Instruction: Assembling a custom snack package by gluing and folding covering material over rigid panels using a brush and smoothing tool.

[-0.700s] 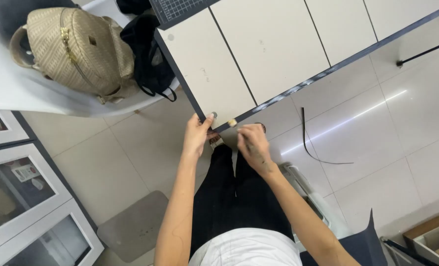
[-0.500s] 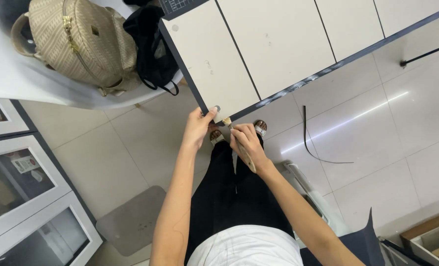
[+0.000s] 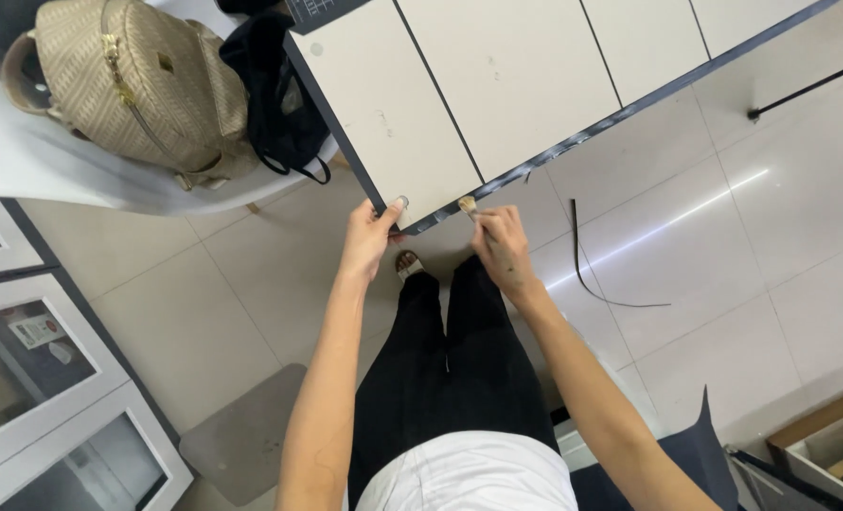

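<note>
Item: cream panelled tabletop point(image 3: 497, 85) with dark edge strip point(image 3: 573, 142), seen from above. Left hand point(image 3: 369, 241) grips the near corner, thumb on top, fingers curled under. Right hand point(image 3: 502, 246) is closed around a small brush point(image 3: 467, 203), its pale bristles touching the strip just beside that corner. Step judged: brushing along the edge. The stroke calls for steady contact with the narrow strip. Nearby: woven beige backpack point(image 3: 133, 80), black bag point(image 3: 275, 90), loose dark strip on floor point(image 3: 596, 274)
</note>
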